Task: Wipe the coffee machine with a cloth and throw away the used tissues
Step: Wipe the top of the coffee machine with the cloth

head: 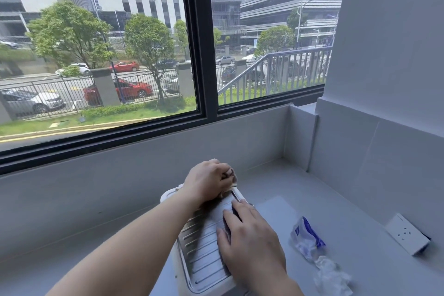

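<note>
— What do we have closest to us?
— Our right hand (249, 240), one of our two hands in view. It lies flat on the ribbed metal top of the one coffee machine (203, 257), fingers straight, its grip released.
— And where does the machine stand?
— On the grey table (312, 190), right in front of us, below the window.
— Our left hand (207, 181)?
— Farther along, at the machine's back edge. Its grip is clenched round one brownish cloth (233, 181), held against the far end of the top.
— What do we count to the right?
— One crumpled clear wrapper (332, 276), then one blue-and-white tissue pack (306, 235), both lying on the table, apart from the machine. Past them we see one white socket (407, 233) low on the wall. Farthest is one window (201, 55) with two panes.
</note>
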`<state>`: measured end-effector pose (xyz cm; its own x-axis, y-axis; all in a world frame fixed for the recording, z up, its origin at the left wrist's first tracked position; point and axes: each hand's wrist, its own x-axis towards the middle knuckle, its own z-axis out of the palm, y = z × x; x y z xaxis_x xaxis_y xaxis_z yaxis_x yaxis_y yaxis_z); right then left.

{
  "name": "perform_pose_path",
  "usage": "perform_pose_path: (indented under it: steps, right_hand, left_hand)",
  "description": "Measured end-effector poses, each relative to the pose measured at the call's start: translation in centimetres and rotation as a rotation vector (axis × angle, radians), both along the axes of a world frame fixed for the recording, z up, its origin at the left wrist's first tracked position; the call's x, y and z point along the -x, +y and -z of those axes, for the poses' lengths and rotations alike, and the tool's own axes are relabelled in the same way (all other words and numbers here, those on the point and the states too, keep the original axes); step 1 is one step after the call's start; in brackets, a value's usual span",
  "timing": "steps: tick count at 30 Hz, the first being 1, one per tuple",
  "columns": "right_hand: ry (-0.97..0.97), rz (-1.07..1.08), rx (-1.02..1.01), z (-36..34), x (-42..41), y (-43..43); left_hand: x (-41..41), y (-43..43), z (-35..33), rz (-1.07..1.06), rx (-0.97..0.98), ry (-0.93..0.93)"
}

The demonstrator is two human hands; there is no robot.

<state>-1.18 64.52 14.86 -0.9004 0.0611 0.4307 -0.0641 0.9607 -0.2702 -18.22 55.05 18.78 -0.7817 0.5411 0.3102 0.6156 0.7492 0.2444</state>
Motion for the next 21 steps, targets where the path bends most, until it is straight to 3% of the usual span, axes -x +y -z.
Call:
perform_pose_path:
  steps: [3,9,15,21]
  right_hand:
    - [-0.023,-0.014,-0.004,-0.2,0.0,0.0]
    - [-0.02,-0.013,-0.023,-0.4,-0.2,-0.1]
    - [-0.091,-0.048,-0.02,-0.5,0.1,0.2]
    - [-0.067,-0.024,-0.031,-0.3,-0.1,0.2]
  left_hand:
    - [-0.4,-0.6,-0.2,-0.045,0.002,0.013]
    - [-2.9,-5.8,1.5,0.083,-0.05,0.063]
    - [-1.4,-3.5,0.4,-0.15,-0.028,0.049]
    - [-4.9,-7.1,1.2,-0.041,-0.059,0.063]
